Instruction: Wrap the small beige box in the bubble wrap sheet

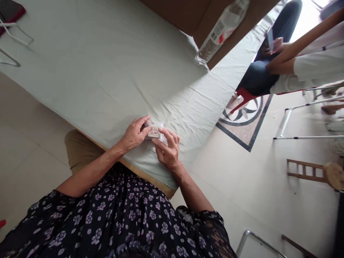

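Close to the table's near right corner, both hands are at a small flat packet [154, 132] in clear plastic with some print on its face. My left hand [135, 133] grips its left side, with the thumb on top and the fingers along the far edge. My right hand [169, 146] pinches the clear wrapping at the packet's right end between thumb and fingers. What lies inside the wrapping is too small to make out. Under the hands is a pale green cloth [88, 71] covering the table, wrinkled to the right of the packet.
A brown cardboard box [177, 14] stands at the far side, with a clear plastic bottle [223, 32] against it. To the right sits a person [285, 61] holding a phone [270, 38]. A small wooden stool [333, 175] and metal-framed chairs [287, 122] are on the tiled floor.
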### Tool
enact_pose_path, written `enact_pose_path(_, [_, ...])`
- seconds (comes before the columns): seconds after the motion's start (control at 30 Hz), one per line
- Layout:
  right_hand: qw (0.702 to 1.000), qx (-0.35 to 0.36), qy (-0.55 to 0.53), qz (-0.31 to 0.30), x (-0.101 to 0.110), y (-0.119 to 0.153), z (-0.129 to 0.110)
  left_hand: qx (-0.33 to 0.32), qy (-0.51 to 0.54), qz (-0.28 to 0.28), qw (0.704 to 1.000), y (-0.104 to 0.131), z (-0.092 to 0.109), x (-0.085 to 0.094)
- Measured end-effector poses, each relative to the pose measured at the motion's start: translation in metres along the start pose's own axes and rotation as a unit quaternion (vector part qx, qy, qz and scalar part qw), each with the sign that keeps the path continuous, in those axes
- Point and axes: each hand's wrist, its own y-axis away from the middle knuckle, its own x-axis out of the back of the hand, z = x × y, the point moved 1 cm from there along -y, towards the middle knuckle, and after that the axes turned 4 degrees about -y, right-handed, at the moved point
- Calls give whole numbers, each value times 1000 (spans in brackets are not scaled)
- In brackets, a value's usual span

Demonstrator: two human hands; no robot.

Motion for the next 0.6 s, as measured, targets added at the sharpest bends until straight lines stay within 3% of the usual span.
enact_pose_path(0.17, [987, -101, -114, 48, 16, 1, 7, -15, -10, 21, 1000, 13, -6, 16])
enact_pose_path(0.27, [978, -125, -165, 0, 25, -9, 22, -47, -46, 12, 998, 16, -7, 22])
enact_pose_path(0.43, [974, -89, -174, -112, 21, -32, 44, -100, -59, -53, 992, 7, -4, 17])
enact_pose_path(0.6, [967, -69, -196, -147, 13, -43, 48, -84, -31, -81, 993, -2, 0, 10])
